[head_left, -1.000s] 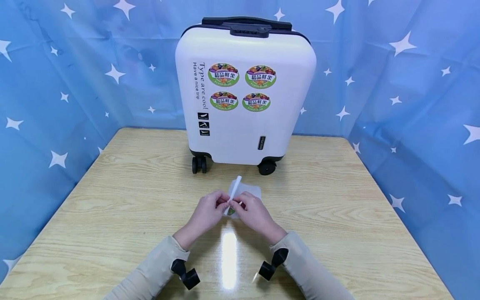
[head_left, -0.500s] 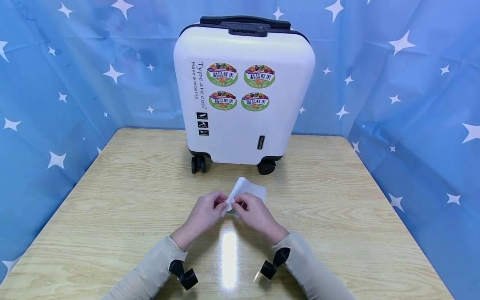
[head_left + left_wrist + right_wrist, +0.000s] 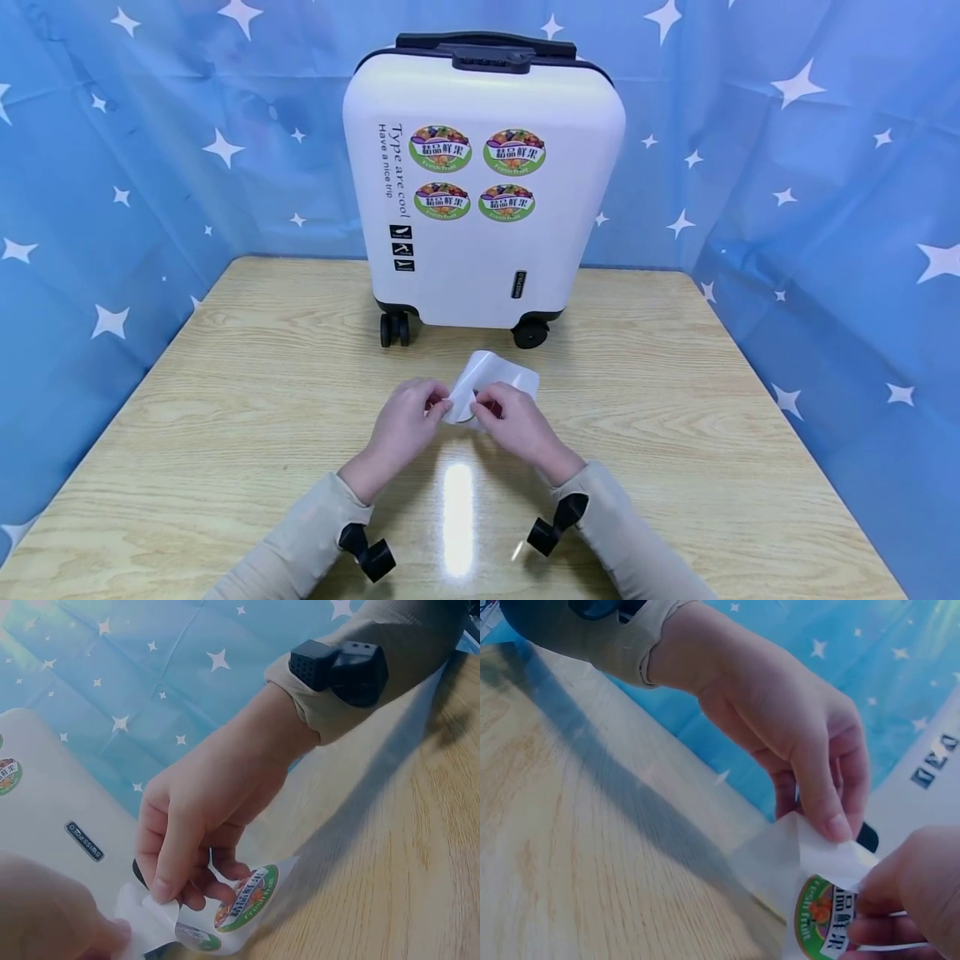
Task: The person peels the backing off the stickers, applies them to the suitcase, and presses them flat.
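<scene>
A white sticker sheet, bent over and curling, is held between both hands just above the table in the head view. My left hand pinches its left edge between thumb and fingers. On the other side, my right hand pinches the sheet near its middle; whether it grips a sticker's edge or only the backing, I cannot tell. Oval fruit stickers in green and red show on the sheet: one sticker lies below the right fingers in the left wrist view, and a sticker faces the right wrist view.
Behind the hands a white suitcase stands upright on black wheels. Several matching oval stickers are on its front. The wood-grain table runs up to a blue star-patterned curtain.
The sheet was curled into a narrow roll and now spreads wider between the hands. My right hand has shifted slightly right, my left slightly left, and the hands are farther apart.
</scene>
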The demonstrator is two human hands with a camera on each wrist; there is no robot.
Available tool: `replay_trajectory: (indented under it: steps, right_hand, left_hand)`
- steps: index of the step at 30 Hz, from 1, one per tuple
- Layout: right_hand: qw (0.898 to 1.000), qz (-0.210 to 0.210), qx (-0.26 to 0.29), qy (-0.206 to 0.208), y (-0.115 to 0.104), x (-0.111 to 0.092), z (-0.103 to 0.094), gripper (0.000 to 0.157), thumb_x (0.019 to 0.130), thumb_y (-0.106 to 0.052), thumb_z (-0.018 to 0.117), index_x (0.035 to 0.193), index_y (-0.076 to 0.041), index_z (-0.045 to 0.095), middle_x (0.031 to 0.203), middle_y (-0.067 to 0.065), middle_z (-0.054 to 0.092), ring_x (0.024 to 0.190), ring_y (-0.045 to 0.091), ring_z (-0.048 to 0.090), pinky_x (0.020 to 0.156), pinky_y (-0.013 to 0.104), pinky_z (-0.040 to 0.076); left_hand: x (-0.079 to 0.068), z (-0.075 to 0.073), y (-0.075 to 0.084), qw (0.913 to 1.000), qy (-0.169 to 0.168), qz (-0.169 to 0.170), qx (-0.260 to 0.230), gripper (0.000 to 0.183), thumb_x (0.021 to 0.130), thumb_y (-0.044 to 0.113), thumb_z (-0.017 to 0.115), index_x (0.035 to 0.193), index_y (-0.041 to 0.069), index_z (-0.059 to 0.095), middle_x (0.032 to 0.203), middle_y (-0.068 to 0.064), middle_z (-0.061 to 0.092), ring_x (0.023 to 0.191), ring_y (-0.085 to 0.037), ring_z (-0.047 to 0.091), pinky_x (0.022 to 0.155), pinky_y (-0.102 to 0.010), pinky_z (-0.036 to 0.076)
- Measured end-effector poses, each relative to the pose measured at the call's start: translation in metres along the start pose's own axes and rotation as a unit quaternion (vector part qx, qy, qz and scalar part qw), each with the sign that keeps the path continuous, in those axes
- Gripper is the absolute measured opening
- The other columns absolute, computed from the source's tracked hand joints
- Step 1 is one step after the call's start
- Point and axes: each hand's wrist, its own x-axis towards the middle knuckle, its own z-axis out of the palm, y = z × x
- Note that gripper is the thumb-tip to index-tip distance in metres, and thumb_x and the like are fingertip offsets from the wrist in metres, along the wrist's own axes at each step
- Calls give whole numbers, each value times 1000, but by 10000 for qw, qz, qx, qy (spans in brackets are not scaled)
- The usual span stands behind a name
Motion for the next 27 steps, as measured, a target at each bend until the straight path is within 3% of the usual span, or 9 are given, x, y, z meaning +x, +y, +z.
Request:
replay_trajectory:
  steps: [9,20,27]
  right_hand:
    - [10000,-44,23,11,7,-3,-6,9,87,-11,62,79,-14,61,73,-7,53,64,7,48,57,24,43]
    - [9994,354,-45,-15,13,-8,-17,8,87,-11,62,79,-13,64,74,-7,54,66,9,49,61,25,44]
    - [9984,546,-89,106,18,-7,-23,9,87,-12,61,79,-13,64,74,-6,55,66,10,49,61,26,43]
  left_hand:
    - [-2,0,-2,9981,272,138,535,8,80,15,73,82,9,68,81,-1,61,76,-18,54,62,-31,47]
    - [-6,-1,-7,9972,186,91,715,10,78,14,75,76,10,66,77,1,58,74,-16,52,61,-28,45]
    - [-7,0,-9,9941,291,368,976,14,75,13,77,71,10,64,71,2,55,67,-15,50,56,-25,43]
